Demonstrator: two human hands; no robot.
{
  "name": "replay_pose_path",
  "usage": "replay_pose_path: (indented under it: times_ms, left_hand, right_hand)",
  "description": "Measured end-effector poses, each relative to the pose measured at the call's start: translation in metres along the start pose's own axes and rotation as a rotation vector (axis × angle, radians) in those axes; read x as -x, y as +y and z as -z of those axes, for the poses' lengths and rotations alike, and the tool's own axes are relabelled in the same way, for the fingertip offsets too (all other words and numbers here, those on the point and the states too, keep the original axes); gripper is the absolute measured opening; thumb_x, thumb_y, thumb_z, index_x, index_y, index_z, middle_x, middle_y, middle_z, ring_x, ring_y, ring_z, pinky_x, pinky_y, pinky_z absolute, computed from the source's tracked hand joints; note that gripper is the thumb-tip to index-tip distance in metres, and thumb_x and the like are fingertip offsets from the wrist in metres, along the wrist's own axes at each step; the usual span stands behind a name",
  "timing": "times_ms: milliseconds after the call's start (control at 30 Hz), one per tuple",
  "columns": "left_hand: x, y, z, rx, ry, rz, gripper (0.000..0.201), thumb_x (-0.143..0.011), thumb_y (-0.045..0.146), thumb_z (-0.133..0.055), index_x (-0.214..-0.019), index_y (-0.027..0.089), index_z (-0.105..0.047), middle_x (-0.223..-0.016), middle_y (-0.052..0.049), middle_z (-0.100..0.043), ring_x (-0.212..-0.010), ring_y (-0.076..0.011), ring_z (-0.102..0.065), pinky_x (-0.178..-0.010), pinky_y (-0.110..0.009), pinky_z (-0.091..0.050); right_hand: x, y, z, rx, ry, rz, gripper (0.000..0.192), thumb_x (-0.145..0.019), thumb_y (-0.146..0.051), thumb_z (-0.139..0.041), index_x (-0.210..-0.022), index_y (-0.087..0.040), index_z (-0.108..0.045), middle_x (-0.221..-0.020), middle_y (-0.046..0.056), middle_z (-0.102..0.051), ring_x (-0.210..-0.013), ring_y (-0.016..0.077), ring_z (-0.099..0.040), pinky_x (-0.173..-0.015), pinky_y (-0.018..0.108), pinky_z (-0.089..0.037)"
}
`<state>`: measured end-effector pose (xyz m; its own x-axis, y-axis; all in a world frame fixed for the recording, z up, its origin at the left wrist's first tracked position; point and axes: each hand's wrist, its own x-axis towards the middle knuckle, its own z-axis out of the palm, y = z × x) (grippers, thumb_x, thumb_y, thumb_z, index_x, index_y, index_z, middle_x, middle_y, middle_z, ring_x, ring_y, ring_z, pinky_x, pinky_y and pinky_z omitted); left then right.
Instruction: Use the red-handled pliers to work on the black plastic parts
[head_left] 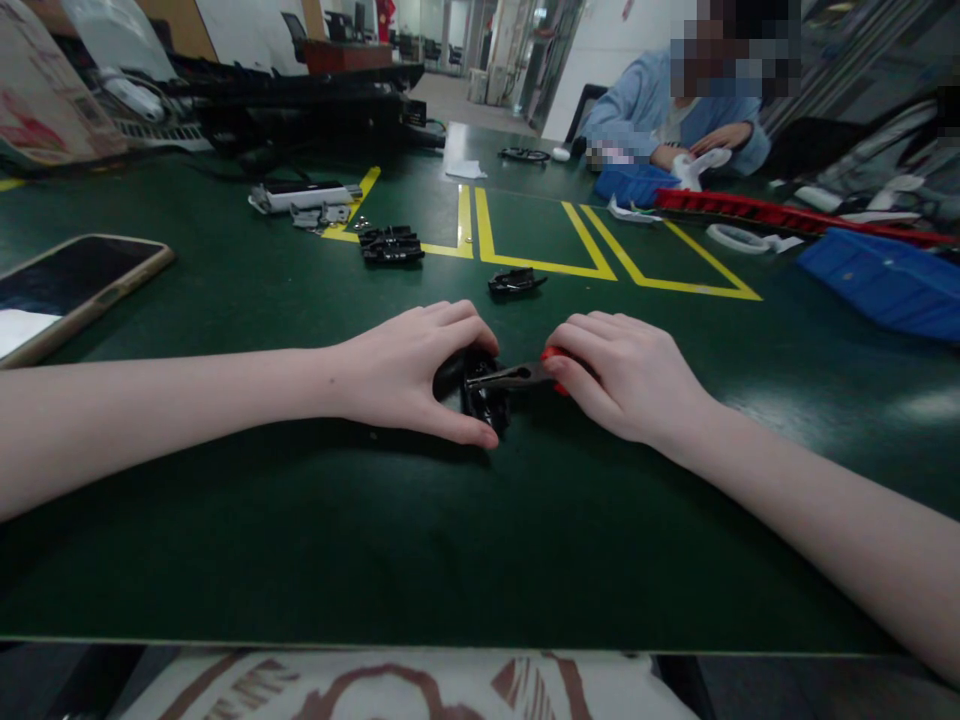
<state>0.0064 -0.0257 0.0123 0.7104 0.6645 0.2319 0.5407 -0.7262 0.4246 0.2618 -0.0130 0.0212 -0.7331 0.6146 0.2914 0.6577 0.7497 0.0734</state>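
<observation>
Head view: near the desk's (300, 540) front edge, our left hand (409, 365) clasps a black plastic part (484, 400), fingers curled around it; our right hand (622, 375) grips red-handled pliers (517, 376), their nose touching the part.

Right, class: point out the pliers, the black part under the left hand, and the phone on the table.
pliers (504, 377): head view, on the metal jaws between the two hands.
black part (484, 405): head view, on its glossy body below the pliers.
phone (71, 275): head view, on its dark screen.
</observation>
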Motion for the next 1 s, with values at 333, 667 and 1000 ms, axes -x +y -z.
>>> replay_pose_path:
  times_ms: [333, 667, 1000]
  left_hand:
    - [-0.0002, 0.0007, 0.0004, 0.014, -0.006, 0.021, 0.068, -0.072, 0.065, -0.074, -0.118, 0.017, -0.06, -0.119, -0.011, -0.06, -0.105, -0.0273, -0.058, -0.09, -0.037, -0.048]
    - [-0.0006, -0.0002, 0.0007, 0.012, -0.002, 0.022, 0.07, -0.07, 0.066, -0.075, -0.117, 0.017, -0.06, -0.118, -0.01, -0.061, -0.104, -0.027, -0.059, -0.089, -0.036, -0.048]
    - [-0.0006, -0.0001, 0.001, 0.003, -0.007, 0.024, 0.069, -0.07, 0.066, -0.075, -0.116, 0.018, -0.06, -0.118, -0.01, -0.06, -0.104, -0.0269, -0.058, -0.089, -0.036, -0.048]
  right_hand:
    - [0.0016, 0.0014, 0.0006, 0.011, -0.002, -0.007, 0.039, -0.1, -0.042, -0.032, -0.086, -0.02, -0.06, -0.081, 0.008, -0.066, -0.071, 0.0212, -0.056, -0.064, 0.033, -0.037]
    - [0.002, 0.0021, 0.0004, 0.024, 0.007, -0.005, 0.037, -0.1, -0.04, -0.033, -0.085, -0.019, -0.06, -0.081, 0.009, -0.066, -0.075, 0.0228, -0.059, -0.065, 0.034, -0.038]
    - [0.0009, 0.003, -0.0002, 0.021, 0.008, -0.009, 0.036, -0.099, -0.039, -0.033, -0.084, -0.02, -0.06, -0.08, 0.008, -0.066, -0.072, 0.0214, -0.057, -0.062, 0.033, -0.036]
